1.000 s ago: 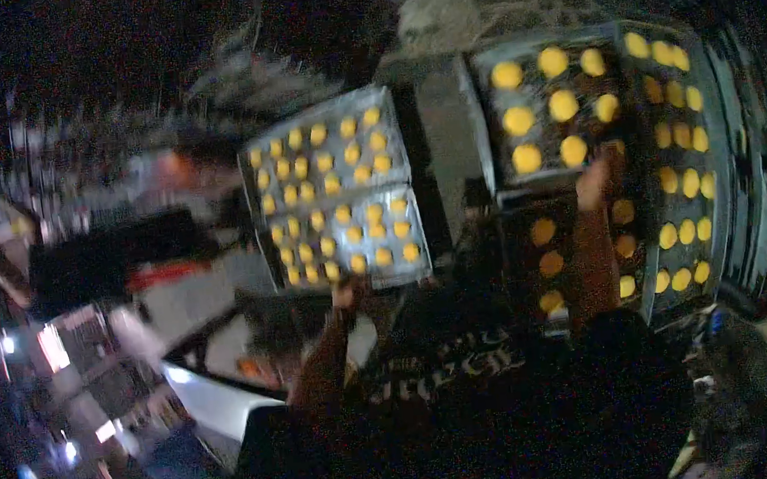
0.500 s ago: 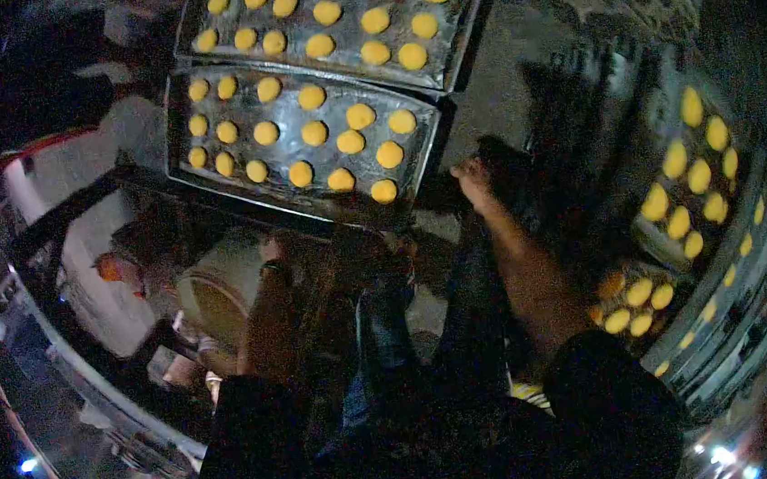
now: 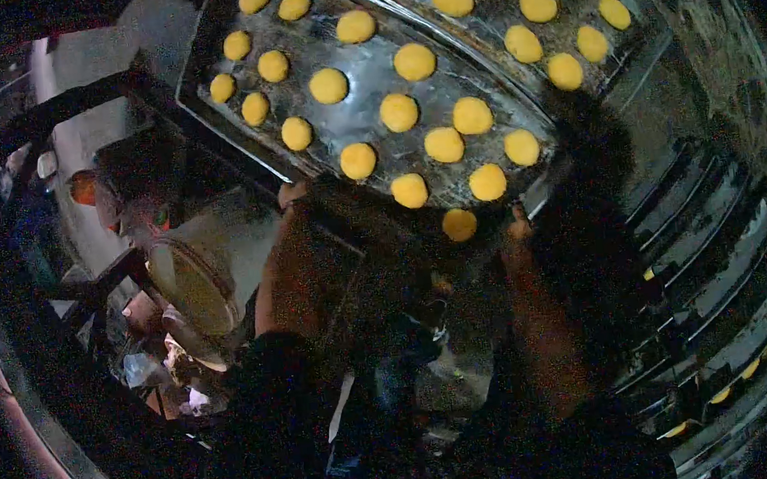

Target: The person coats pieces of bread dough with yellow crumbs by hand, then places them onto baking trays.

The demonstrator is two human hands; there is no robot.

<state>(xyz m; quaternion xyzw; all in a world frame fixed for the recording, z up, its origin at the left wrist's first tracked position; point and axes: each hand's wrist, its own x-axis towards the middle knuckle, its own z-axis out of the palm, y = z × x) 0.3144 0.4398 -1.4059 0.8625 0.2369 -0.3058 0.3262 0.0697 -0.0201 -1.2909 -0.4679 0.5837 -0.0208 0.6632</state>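
Rows of round yellow dough pieces (image 3: 399,112) lie on the near dark metal baking tray (image 3: 195,69), which is tilted in view. My left hand (image 3: 291,195) is closed on the tray's near edge, left of the middle. At the near right corner my right hand (image 3: 519,226) grips the same tray; shadow hides most of its fingers. One dough piece (image 3: 460,225) sits in shade by the near rim, between my hands. Behind lies a second baking tray (image 3: 636,53), also bearing yellow dough pieces, its edge close against the first.
On the right stands a dark rack (image 3: 691,212) with stacked slats or trays, a few yellow pieces showing low down. At the left are a round-rimmed container (image 3: 191,284), an orange object (image 3: 83,187) and a dark frame bar (image 3: 70,98).
My right hand has gone from beside the tray to its near right corner. The near tray looks larger and closer, and is turned in view. My head view has shifted too.
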